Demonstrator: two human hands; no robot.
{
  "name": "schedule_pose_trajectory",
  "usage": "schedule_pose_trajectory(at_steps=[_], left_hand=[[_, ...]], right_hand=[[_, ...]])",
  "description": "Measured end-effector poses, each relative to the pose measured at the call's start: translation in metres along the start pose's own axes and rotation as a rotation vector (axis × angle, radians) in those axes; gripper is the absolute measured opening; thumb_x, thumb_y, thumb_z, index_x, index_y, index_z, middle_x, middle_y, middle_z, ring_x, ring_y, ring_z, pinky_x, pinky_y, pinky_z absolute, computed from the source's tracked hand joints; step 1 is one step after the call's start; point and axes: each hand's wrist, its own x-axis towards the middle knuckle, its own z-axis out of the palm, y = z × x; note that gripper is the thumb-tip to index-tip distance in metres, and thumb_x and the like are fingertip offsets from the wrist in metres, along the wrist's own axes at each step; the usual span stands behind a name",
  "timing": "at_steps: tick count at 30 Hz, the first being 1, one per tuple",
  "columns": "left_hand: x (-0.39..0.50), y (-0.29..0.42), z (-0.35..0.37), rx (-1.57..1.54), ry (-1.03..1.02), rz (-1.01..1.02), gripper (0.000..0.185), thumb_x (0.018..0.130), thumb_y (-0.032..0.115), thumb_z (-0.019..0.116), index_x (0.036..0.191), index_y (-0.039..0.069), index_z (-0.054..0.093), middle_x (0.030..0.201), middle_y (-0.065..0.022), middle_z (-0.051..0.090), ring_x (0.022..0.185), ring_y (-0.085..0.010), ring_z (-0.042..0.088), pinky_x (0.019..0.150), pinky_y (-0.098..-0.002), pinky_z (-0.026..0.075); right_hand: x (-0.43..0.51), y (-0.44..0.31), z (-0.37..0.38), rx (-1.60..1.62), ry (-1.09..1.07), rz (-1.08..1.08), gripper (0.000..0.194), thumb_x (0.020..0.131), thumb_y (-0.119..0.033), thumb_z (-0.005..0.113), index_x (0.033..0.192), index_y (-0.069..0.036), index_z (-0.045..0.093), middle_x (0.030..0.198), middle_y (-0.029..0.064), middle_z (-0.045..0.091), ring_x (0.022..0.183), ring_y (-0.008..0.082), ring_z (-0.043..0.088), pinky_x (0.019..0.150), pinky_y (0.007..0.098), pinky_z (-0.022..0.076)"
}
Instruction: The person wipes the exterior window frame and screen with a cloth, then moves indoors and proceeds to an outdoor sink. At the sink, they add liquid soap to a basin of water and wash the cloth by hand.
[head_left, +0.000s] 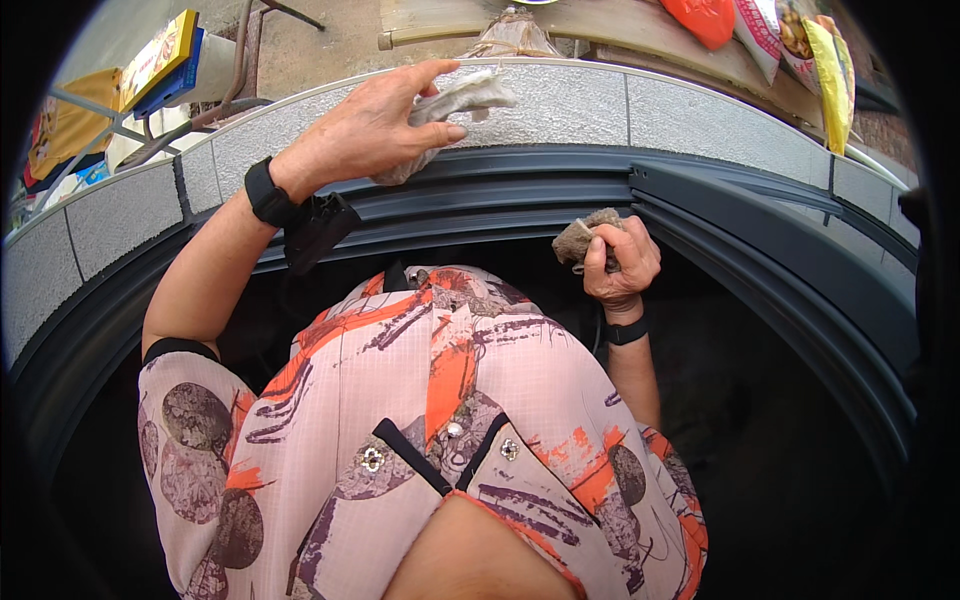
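Over the outer sill, my left hand (375, 124) holds a crumpled greyish-white cloth (469, 96) between thumb and fingers. Part of the cloth hangs below the palm, above the edge of the dark grey metal window track (495, 184). My right hand (626, 259), lower and to the right, grips a bunched, dirty brown cloth (574, 241) close to the inner edge of the track. The end of a dark window sash (697, 206) stands just beyond that hand. Each wrist wears a black band.
A speckled light grey stone sill (570, 112) curves beyond the track. Outside are wooden boards (442, 22) bearing a red bag (701, 19) and printed packets (829, 82). At the left are a rusty metal frame (247, 45) and a yellow box (159, 60). A black device (322, 229) hangs near my left wrist.
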Motion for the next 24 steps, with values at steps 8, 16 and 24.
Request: schedule_pose_trajectory(at_steps=[8, 16, 24], left_hand=[[0.089, 0.073, 0.054, -0.105, -0.321, 0.161, 0.034, 0.096, 0.014, 0.065, 0.128, 0.005, 0.07, 0.118, -0.0182, 0.069, 0.11, -0.035, 0.066, 0.094, -0.043, 0.053], [0.074, 0.086, 0.113, 0.397, -0.319, 0.672, 0.023, 0.078, 0.023, 0.074, 0.096, 0.008, 0.073, 0.106, -0.0095, 0.059, 0.093, -0.0253, 0.063, 0.077, -0.0407, 0.052], [0.034, 0.053, 0.093, 0.545, -0.346, 0.676, 0.013, 0.086, 0.019, 0.066, 0.087, 0.007, 0.072, 0.106, -0.0066, 0.057, 0.096, -0.0215, 0.061, 0.079, -0.0379, 0.049]], right_hand=[[-0.011, -0.005, -0.001, -0.079, -0.004, 0.001, 0.01, 0.076, -0.002, 0.068, 0.086, -0.004, 0.067, 0.073, 0.0107, 0.058, 0.06, 0.03, 0.058, 0.054, 0.0379, 0.0484], [-0.028, -0.016, 0.013, -0.238, 0.137, 0.226, 0.036, 0.087, -0.006, 0.067, 0.122, 0.0, 0.067, 0.096, 0.0167, 0.073, 0.076, 0.0351, 0.072, 0.068, 0.0411, 0.0579], [-0.045, -0.007, 0.022, -0.254, 0.098, 0.448, 0.05, 0.089, 0.0, 0.064, 0.139, -0.002, 0.065, 0.108, 0.0177, 0.077, 0.067, 0.025, 0.071, 0.064, 0.034, 0.0564]])
